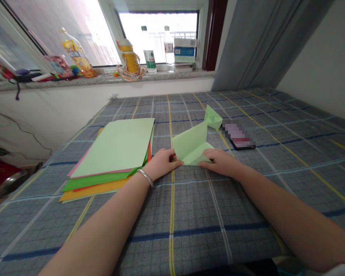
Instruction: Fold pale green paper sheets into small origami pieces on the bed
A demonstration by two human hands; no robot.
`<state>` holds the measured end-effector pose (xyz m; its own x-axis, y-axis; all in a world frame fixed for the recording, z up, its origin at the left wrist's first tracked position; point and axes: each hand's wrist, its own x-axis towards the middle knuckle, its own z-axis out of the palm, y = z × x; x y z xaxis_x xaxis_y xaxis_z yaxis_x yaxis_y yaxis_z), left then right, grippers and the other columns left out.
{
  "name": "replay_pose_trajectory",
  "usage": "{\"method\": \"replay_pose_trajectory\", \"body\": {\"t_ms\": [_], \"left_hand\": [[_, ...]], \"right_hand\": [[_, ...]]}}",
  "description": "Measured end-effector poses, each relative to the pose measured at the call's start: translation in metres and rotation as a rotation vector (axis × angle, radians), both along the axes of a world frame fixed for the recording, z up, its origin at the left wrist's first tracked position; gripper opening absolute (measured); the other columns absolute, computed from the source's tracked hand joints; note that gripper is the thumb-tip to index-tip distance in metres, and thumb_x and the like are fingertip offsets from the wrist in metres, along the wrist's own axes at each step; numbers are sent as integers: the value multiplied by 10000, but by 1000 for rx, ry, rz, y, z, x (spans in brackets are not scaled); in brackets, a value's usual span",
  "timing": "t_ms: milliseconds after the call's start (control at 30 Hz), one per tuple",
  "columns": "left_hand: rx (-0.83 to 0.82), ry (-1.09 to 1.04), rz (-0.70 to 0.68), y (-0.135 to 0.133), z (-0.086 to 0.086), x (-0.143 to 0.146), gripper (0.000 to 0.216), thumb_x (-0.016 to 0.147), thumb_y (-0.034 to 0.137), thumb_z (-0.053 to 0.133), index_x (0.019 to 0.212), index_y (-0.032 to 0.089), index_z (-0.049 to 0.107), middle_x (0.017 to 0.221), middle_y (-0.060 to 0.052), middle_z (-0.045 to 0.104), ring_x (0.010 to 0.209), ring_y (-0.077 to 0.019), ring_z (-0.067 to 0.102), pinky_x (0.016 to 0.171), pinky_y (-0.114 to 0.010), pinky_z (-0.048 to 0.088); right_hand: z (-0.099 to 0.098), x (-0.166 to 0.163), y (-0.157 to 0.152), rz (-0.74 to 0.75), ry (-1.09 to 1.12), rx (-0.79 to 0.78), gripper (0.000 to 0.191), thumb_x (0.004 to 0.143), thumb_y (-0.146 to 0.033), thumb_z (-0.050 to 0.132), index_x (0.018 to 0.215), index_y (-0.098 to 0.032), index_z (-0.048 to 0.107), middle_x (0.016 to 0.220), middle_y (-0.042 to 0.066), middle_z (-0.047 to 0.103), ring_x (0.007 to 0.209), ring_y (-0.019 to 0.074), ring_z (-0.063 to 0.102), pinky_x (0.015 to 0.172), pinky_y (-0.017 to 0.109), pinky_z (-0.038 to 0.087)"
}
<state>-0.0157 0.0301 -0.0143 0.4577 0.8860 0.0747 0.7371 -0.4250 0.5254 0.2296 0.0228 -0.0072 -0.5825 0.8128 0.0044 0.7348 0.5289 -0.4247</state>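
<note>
At clock centre, on a plaid cloth (195, 214), sits a light-green folded sheet (191, 141), one panel raised, the other lying low. The left hand (162, 163), at eight o'clock, has thumb and fingers clamped on the sheet's left corner. The right hand (220, 161), at four o'clock, has thumb and fingers clamped on its right end. Surrounding positions: paper stack (113, 147), nine o'clock; small folded green piece (214, 119), one o'clock; phone (238, 135), between two and three o'clock, screen blurred.
</note>
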Motion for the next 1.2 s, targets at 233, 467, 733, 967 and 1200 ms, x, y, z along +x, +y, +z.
{"method": "replay_pose_trajectory", "body": {"t_ms": [233, 467, 733, 967, 1200], "left_hand": [[-7, 8, 18, 1, -2, 2, 203, 794, 347, 568, 709, 168, 610, 633, 2, 588, 591, -139, 520, 574, -255, 365], [19, 66, 128, 0, -4, 9, 201, 774, 358, 578, 699, 174, 614, 660, -24, 633, 625, -171, 571, 583, -272, 398], [-25, 75, 103, -1, 0, 8, 124, 744, 275, 584, 795, 167, 616, 729, -37, 659, 660, -177, 595, 609, -272, 428], [-87, -32, 49, -1, 3, 3, 134, 704, 150, 522, 817, 171, 592, 734, -5, 644, 678, -151, 581, 647, -254, 437], [-108, -55, 59, -3, 3, 5, 138, 758, 278, 540, 832, 175, 594, 726, 1, 626, 663, -151, 568, 611, -253, 418]], "right_hand": [[-3, -6, 4, -271, -113, 36, 376, 871, -479, 453, 750, -179, 645, 750, 53, 679, 720, 187, 592, 602, 263, 350], [-2, -15, 7, -390, -200, 70, 402, 867, -499, 431, 864, -172, 664, 901, 112, 709, 856, 250, 632, 680, 300, 403], [-2, -19, 6, -378, -258, 113, 410, 873, -479, 421, 962, -147, 646, 972, 139, 700, 908, 275, 632, 750, 333, 430], [-3, -20, 4, -406, -280, 96, 403, 860, -499, 424, 949, -169, 637, 964, 131, 699, 900, 275, 638, 722, 335, 437], [0, -20, -2, -431, -293, 118, 422, 863, -520, 405, 980, -181, 629, 934, 127, 703, 868, 277, 650, 674, 333, 439]]}}
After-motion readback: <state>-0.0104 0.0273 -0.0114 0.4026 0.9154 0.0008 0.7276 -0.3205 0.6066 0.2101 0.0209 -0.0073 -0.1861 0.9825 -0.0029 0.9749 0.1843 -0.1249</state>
